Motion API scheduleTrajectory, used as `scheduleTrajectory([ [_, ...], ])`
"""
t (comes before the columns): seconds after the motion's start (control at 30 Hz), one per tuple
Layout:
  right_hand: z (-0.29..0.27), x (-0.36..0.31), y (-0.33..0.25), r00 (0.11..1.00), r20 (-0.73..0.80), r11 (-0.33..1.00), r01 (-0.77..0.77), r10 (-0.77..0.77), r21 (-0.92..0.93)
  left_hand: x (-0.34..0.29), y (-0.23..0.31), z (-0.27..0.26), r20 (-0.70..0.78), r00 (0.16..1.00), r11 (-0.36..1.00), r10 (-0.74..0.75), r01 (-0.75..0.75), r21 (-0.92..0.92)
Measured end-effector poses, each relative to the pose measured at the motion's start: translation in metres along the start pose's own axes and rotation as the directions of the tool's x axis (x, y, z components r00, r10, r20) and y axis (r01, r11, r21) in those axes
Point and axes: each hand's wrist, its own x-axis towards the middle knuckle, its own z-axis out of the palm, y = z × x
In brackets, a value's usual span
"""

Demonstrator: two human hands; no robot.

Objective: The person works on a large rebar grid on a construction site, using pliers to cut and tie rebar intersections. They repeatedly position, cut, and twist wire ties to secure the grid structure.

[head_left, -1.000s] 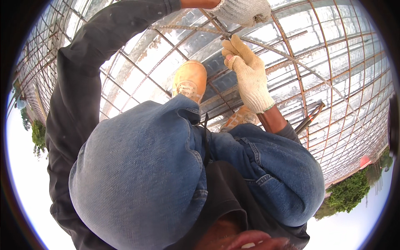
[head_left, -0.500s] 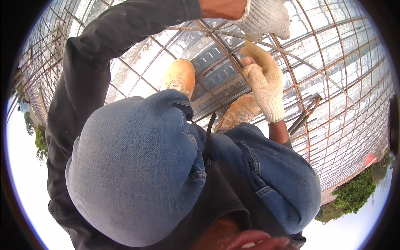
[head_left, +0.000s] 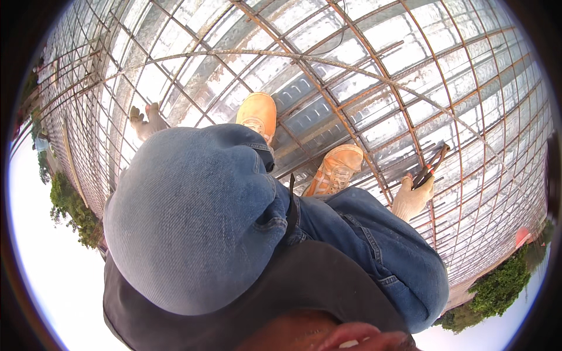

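Observation:
My right hand [head_left: 411, 200], in a pale knit glove, has thumb and fingers round the black handles of a pair of pincers [head_left: 434, 165] with orange-red marks. The rusty jaws of the pincers point away to the upper right, over the bars. Out at the left, my gloved left hand [head_left: 150, 122] shows past my bent knee. Its finger and thumb tips stand apart beside the steel bars, with nothing seen between them; my knee hides the wrist. A grid of rusty reinforcing bars [head_left: 328, 96] lies below both hands.
Under the grid runs shiny ribbed metal decking [head_left: 301, 88]. One long bar [head_left: 363, 71] crosses the grid at a slant. A thin dark wire [head_left: 343, 26] curls at the top. My tan shoes [head_left: 336, 167] stand among the bars. Trees [head_left: 500, 275] border the deck.
My left hand has swung from the bars at top centre out to the left. My right hand has left the bars and come down to the right, closing on the pincers lying there.

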Motion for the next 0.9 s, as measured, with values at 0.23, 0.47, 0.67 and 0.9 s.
scheduleTrajectory([
  [0.23, -0.031, 0.035, 0.018, 0.984, 0.164, 0.980, -0.104, 0.076, 0.169, -0.082, -0.123, -0.048, 0.173, 0.912, 0.921, -0.372, 0.339, 0.190],
  [0.47, -0.139, 0.041, -0.074, 0.859, 0.144, 0.870, 0.491, -0.492, 0.040, -0.020, -0.186, -0.050, -0.026, 0.896, 0.882, -0.443, 0.441, 0.169],
  [0.67, -0.178, 0.036, -0.239, 0.167, 0.361, -0.033, 0.872, -0.917, -0.488, 0.056, -0.254, -0.050, -0.184, 0.851, 0.840, -0.492, 0.519, 0.159],
  [0.9, -0.129, -0.021, -0.355, -0.069, 0.537, -0.445, 0.653, -0.841, -0.613, 0.098, -0.314, -0.051, -0.228, 0.795, 0.783, -0.562, 0.600, 0.165],
])
